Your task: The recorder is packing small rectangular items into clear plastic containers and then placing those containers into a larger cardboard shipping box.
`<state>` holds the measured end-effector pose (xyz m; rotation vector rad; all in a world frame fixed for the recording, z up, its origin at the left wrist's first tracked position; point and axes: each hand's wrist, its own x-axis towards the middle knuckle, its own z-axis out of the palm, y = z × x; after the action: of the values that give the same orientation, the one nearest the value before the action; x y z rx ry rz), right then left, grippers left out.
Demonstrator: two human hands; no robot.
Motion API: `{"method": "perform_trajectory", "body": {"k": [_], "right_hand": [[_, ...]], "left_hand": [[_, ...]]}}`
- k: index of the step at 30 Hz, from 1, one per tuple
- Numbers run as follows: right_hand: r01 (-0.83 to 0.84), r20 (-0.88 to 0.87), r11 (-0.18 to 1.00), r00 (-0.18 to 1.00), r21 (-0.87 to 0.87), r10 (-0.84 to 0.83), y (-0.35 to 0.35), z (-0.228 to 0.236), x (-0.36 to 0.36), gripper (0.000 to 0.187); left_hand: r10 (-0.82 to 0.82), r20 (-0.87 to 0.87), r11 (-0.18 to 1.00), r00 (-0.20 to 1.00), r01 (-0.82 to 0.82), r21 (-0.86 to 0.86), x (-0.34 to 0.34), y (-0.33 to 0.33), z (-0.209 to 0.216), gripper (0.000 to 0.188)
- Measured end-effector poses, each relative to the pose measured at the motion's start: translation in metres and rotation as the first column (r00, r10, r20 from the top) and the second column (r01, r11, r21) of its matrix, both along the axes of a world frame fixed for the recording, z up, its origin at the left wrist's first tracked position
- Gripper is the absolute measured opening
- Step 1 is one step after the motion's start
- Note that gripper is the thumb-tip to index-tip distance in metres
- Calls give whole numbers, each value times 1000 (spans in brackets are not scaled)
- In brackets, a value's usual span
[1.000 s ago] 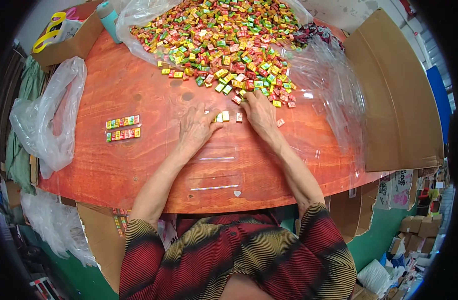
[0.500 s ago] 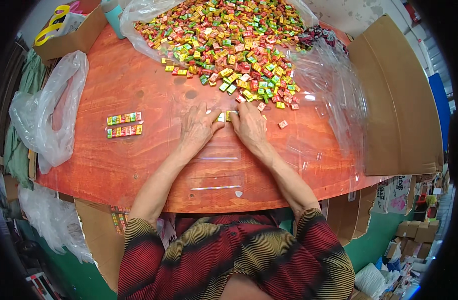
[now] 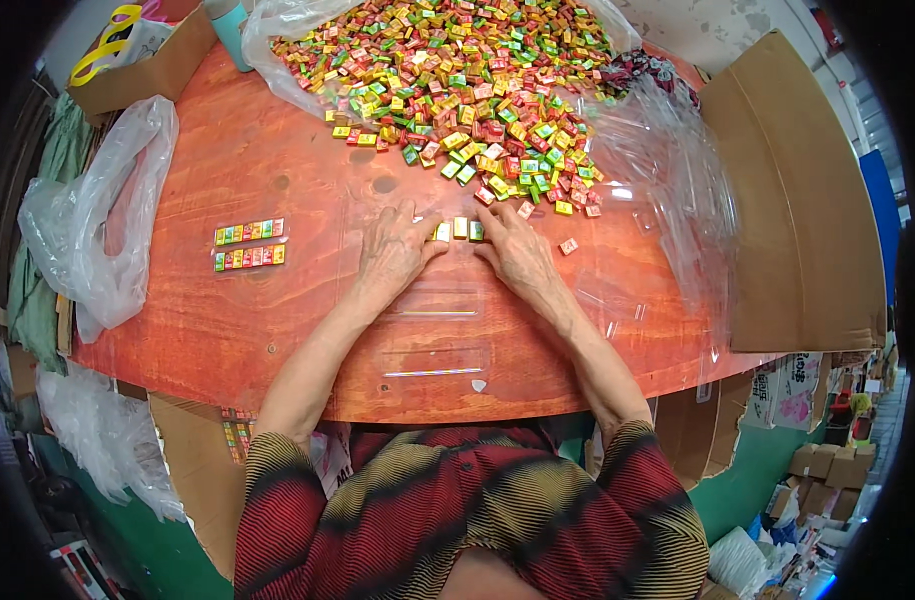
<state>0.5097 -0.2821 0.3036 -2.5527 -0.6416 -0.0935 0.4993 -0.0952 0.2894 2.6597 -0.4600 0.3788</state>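
My left hand (image 3: 391, 249) rests low over the table with index finger and thumb closed about a small yellow-and-white box (image 3: 442, 232). Opposite it, my right hand (image 3: 523, 252) grips a small green-and-white box (image 3: 477, 231) between thumb and fingertips. A small yellow box (image 3: 461, 229) stands between the two, touched by neither hand. Other little boxes may lie under my fingers, where I cannot see. Below my hands lie clear plastic trays (image 3: 436, 300). Two filled trays of small boxes (image 3: 250, 259) sit in rows at the left.
A large heap of small coloured boxes (image 3: 468, 90) covers the far side of the table (image 3: 308, 200). Clear plastic trays (image 3: 668, 190) pile up at right beside a cardboard box (image 3: 788, 200). One loose pink box (image 3: 569, 246) lies right of my hand. A plastic bag (image 3: 103, 220) hangs over the left edge.
My right hand has shifted a little to the right, away from the left. The small boxes between my hands now show more openly, with gaps between them. My left hand has hardly moved.
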Motion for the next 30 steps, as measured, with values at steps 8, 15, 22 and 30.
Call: {"method": "perform_trajectory", "body": {"k": [8, 15, 22, 30], "right_hand": [[15, -130, 999, 991, -52, -21, -5, 9, -1, 50], [109, -27, 980, 993, -165, -115, -28, 13, 4, 51], [-20, -51, 999, 999, -43, 17, 10, -7, 3, 48], [-113, -41, 994, 993, 7, 113, 7, -11, 5, 34]], "left_hand": [[-57, -80, 995, 995, 51, -83, 2, 6, 2, 43], [-180, -247, 968, 952, 127, -215, 6, 23, 14, 57], [-179, -113, 962, 977, 151, -226, 8, 8, -3, 53], [-148, -60, 980, 987, 138, -143, 5, 4, -6, 37]]}}
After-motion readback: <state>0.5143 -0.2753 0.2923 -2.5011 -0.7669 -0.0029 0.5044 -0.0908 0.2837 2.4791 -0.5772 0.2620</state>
